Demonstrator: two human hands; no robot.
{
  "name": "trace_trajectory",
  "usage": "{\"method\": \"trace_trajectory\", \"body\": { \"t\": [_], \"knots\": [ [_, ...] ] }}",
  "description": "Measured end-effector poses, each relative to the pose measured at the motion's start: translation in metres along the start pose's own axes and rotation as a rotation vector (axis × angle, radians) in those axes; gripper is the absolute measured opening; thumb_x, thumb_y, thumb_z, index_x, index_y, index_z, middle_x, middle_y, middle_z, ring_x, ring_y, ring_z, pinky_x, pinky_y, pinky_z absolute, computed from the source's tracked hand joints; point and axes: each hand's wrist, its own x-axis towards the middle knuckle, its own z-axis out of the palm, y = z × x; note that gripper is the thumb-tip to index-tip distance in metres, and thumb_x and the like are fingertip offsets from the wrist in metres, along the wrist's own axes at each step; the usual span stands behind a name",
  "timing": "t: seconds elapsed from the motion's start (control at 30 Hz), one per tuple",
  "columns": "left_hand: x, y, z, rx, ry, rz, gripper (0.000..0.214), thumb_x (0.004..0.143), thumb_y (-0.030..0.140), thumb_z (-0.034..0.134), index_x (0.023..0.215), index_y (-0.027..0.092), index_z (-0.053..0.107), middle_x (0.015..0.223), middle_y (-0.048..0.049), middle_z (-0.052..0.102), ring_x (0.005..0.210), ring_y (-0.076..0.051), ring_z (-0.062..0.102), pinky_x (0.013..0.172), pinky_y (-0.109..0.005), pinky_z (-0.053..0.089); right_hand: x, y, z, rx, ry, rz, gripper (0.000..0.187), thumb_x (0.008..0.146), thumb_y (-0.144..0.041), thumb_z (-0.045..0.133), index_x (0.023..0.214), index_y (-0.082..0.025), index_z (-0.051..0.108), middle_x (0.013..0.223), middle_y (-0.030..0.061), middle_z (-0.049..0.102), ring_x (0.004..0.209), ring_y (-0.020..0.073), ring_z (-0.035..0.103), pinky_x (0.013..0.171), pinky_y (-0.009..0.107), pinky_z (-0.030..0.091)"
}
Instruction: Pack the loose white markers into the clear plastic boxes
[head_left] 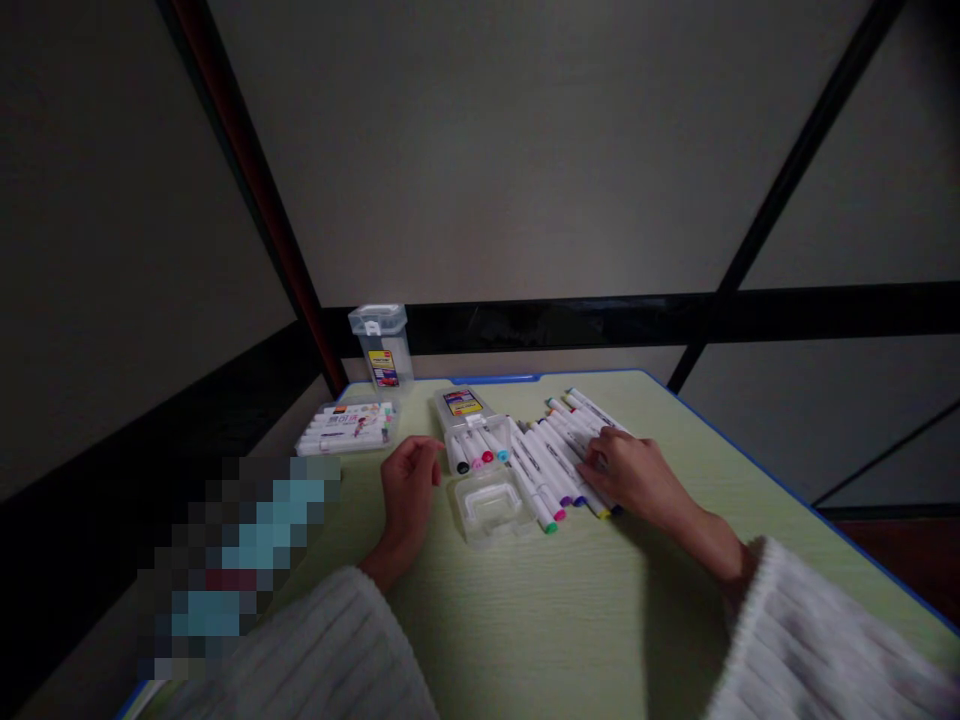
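Observation:
My left hand (pixel 409 490) rests on the pale green table (pixel 525 620), fingers curled loosely with nothing visible in them, just left of a clear plastic marker case (pixel 472 425) lying on its side with several markers sticking out. The case's clear lid (pixel 491 505) lies open in front of it. My right hand (pixel 634 475) lies over a row of several loose white markers (pixel 551 465) with coloured caps, its fingertips pressed onto them. Whether it grips one is hidden.
A second clear case (pixel 381 345) stands upright at the table's back left. A flat pack of markers (pixel 349 428) lies beside it. A blurred patch (pixel 232 560) covers the area left of the table. Grey walls with dark bars surround the table.

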Motion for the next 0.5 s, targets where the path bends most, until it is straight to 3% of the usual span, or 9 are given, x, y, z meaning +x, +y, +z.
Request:
{"method": "trace_trajectory", "body": {
  "t": [0.5],
  "knots": [
    [0.0006, -0.0013, -0.0004, -0.001, 0.004, 0.003, 0.016, 0.066, 0.03, 0.054, 0.062, 0.015, 0.057, 0.037, 0.0084, 0.039, 0.035, -0.006, 0.033, 0.036, -0.017, 0.022, -0.003, 0.0023, -0.006, -0.042, -0.123, 0.016, 0.022, 0.078, -0.03, 0.047, 0.067, -0.018, 0.062, 0.077, 0.0065, 0.067, 0.072, 0.0206, 0.061, 0.061, 0.029, 0.029]
  ]
}}
